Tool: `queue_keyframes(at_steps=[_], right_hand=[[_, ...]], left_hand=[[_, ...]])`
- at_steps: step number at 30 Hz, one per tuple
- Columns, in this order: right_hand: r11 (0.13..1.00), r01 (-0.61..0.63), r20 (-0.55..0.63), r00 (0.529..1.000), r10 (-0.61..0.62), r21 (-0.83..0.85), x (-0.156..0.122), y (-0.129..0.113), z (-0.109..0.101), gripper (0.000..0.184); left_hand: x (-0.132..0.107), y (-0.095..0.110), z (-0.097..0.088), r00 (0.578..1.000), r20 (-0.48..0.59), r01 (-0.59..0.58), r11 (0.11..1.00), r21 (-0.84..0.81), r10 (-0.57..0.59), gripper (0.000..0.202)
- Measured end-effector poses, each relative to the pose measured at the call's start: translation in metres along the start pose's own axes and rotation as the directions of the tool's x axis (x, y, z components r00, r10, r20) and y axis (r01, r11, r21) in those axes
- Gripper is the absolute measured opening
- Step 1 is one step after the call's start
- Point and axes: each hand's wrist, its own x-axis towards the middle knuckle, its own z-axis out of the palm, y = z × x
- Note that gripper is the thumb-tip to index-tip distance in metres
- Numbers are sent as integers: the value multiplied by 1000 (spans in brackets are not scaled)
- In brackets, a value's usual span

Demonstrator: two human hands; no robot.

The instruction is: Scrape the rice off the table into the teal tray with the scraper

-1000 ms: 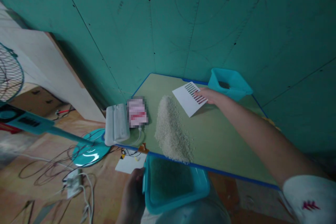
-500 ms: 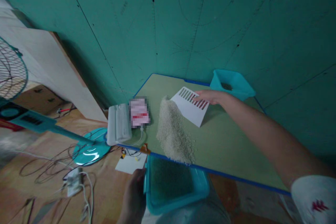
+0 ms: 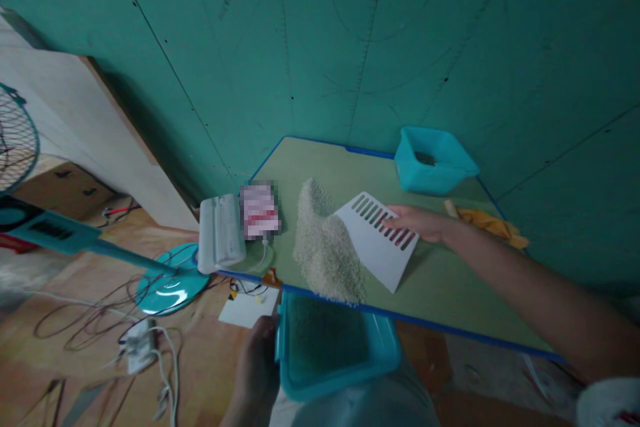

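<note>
Rice heap [image 3: 325,253], grainy, against flat slotted card [image 3: 380,243].

Pixelated patch [image 3: 260,211], left of centre on bench [image 3: 450,293]: item under it was unreadable. Fan head [image 3: 15,140] was cut by left edge. Left hand [image 3: 257,370], lower centre: fingers were hidden behind teal container [image 3: 340,383], wrist cut by bottom edge. White card [image 3: 380,247]: left edge was buried in grain pile [image 3: 323,247]; right hand [image 3: 420,223] thumb hidden behind card. Dark bit in far tub [image 3: 425,180] was too small to tell. Sleeve [image 3: 607,407] was cut by lower right corner.
</note>
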Motion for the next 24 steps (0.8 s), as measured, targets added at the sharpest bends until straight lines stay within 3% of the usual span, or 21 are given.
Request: queue_keyframes(at_steps=[8, 13, 24], right_hand=[[994, -19, -109, 994, 30, 104, -43, 27, 41, 17], [993, 9, -145, 989, 8, 116, -64, 37, 60, 21], [1000, -27, -125, 992, 26, -9, -107, 31, 81, 31]], left_hand=[[-1, -3, 5, 999, -7, 46, 998, -34, -46, 21], [-2, -4, 8, 1000, -10, 3, 1000, -28, -3, 24], [1, -7, 8, 999, -7, 42, 998, -53, -43, 21]])
